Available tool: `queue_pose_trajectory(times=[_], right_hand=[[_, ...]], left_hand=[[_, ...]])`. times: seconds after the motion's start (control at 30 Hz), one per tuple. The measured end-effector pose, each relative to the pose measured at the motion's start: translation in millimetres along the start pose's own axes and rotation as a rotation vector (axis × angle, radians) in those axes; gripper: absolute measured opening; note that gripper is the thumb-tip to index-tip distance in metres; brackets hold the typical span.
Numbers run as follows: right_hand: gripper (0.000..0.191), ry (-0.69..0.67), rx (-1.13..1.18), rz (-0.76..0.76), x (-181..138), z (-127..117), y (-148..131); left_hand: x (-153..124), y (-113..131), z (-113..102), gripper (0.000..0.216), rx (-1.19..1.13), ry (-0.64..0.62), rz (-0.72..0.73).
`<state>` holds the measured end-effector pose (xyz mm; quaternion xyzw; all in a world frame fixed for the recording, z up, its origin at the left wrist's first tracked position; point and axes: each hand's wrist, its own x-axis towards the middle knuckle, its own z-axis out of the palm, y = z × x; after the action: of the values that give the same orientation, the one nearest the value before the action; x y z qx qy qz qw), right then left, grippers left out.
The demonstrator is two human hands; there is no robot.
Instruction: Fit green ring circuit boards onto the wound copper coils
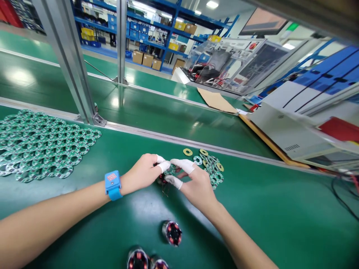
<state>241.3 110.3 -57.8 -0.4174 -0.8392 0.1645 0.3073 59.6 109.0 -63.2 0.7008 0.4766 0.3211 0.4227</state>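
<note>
Both hands meet above the green table. My left hand (148, 170), with white finger cots and a blue wrist strap (113, 185), is closed on a motor stator (162, 180) with dark parts and thin wires hanging below. White cots also cover fingertips of my right hand (193, 179), which pinches a green ring-shaped circuit board (169, 170) against the top of the stator. The fingers partly hide both parts. Nearer to me stands another stator (172, 233) with copper windings, and two more (138, 258) are cut off by the bottom edge.
Many ring-shaped circuit boards (42, 145) lie in overlapping rows at left. A small pile of ring boards (214, 173) and yellow rings (187, 152) lies right of my hands. A metal post (68, 63) rises at left; a conveyor belt (157, 116) runs behind the table.
</note>
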Motion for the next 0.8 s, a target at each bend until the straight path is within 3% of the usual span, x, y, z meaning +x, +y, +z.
queue_pose_trajectory(times=[0.13, 0.2, 0.33, 0.43, 0.8], right_hand=[[0.033, 0.030, -0.215, 0.026, -11.7, -4.0, 25.2], [0.034, 0.005, -0.159, 0.124, -14.6, -4.1, 33.6], [0.032, -0.097, 0.114, 0.203, -14.9, 1.5, 30.9], [0.032, -0.122, 0.118, 0.116, -14.8, 8.0, 21.6], [0.034, -0.065, -0.399, -0.208, -22.6, 14.7, 19.5]], left_hand=[[-3.5, -4.2, 5.2, 0.042, 0.416, 0.043, 0.105], [-5.0, -8.8, 8.4, 0.050, 0.596, -0.009, 0.125], [-4.4, -18.5, 14.6, 0.038, 0.642, -0.079, 0.133], [-3.7, -21.5, 17.2, 0.038, 0.642, -0.068, 0.140], [-4.4, -21.6, 20.5, 0.031, 0.696, -0.043, 0.131]])
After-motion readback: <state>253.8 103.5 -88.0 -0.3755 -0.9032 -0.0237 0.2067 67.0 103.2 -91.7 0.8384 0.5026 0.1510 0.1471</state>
